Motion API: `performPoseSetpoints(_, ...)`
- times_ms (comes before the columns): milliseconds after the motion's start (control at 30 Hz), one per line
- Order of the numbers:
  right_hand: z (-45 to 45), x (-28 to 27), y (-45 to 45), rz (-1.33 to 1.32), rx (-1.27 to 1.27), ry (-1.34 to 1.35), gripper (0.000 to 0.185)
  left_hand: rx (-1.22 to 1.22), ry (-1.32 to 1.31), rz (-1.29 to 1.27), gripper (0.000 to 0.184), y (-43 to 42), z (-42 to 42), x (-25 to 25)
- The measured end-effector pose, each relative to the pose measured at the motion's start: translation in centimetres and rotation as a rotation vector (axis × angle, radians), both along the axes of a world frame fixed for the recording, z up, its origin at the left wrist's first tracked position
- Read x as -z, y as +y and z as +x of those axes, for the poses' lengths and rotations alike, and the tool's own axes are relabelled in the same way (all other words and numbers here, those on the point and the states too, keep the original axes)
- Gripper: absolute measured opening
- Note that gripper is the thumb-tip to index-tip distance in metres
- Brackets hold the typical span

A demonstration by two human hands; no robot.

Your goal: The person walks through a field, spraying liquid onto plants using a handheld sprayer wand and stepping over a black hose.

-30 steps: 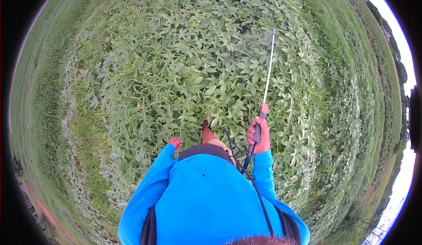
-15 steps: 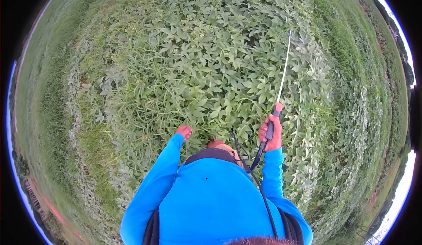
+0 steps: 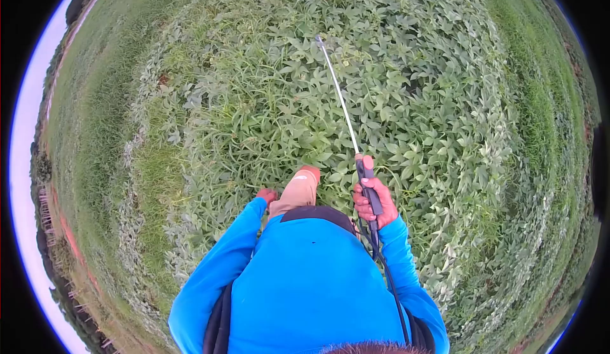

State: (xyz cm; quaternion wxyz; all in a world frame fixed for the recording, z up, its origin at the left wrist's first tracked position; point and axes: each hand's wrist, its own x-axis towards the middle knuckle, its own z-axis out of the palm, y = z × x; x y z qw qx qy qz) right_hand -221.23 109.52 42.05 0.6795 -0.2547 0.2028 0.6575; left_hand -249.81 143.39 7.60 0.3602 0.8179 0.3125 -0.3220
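My right hand (image 3: 376,200) is wrapped round the dark handle of a sprayer wand (image 3: 342,109). The wand's thin pale lance points forward and slightly left, its nozzle tip (image 3: 319,38) over the leaves. A black hose (image 3: 393,287) runs from the handle back along my right side. Down by my left thigh is my left hand (image 3: 267,195), its fingers curled in and nothing visible in them. Broad-leaved green plants (image 3: 406,119) lie under and around the wand.
Tall grass (image 3: 222,122) mixes with the crop ahead and to the left. My leg in tan trousers (image 3: 295,192) stands forward among the plants. Further grassy strips (image 3: 540,100) run along the right. Posts (image 3: 47,217) show at the far left edge.
The wand has swung from right to left, its tip now nearer the middle. My right hand has shifted left and slightly down. My leg has come forward, beside my left hand.
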Motion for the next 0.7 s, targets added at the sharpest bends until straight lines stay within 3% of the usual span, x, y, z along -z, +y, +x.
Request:
performPoseSetpoints(33,0.0,-0.1,0.5,0.007,-0.006,-0.001,0.025,-0.006,-0.001,0.007,0.034,-0.4,-0.6,-0.8)
performPoseSetpoints(100,0.2,-0.1,1.6,0.065,-0.160,0.012,0.025,-0.340,-0.034,-0.127,0.044,-1.2,-1.7,-2.1)
performPoseSetpoints(133,0.2,-0.6,2.4,0.065,-0.223,-0.050,0.026,-0.192,-0.153,0.060,0.046,-1.1,-2.5,-0.9)
performPoseSetpoints(267,0.6,-1.3,5.8,0.123,-0.394,-0.162,0.022,-0.105,-0.257,0.148,0.045,-1.0,-1.7,-1.3)
performPoseSetpoints(367,1.6,-1.3,8.5,0.184,-0.494,-0.191,0.023,-0.213,-0.144,-0.070,0.040,-0.5,1.6,-4.2)
performPoseSetpoints(500,3.3,-1.1,11.9,0.253,-0.569,-0.160,0.025,-0.132,-0.217,-0.103,0.035,0.7,6.3,-5.5)
performPoseSetpoints(567,4.2,-1.2,13.1,0.318,-0.568,-0.171,0.026,-0.501,-0.003,-0.368,0.031,0.6,8.5,-6.4)
performPoseSetpoints(700,6.5,-0.9,14.2,0.295,-0.498,-0.263,0.028,-0.433,-0.085,-0.416,0.032,1.0,11.5,-6.0)
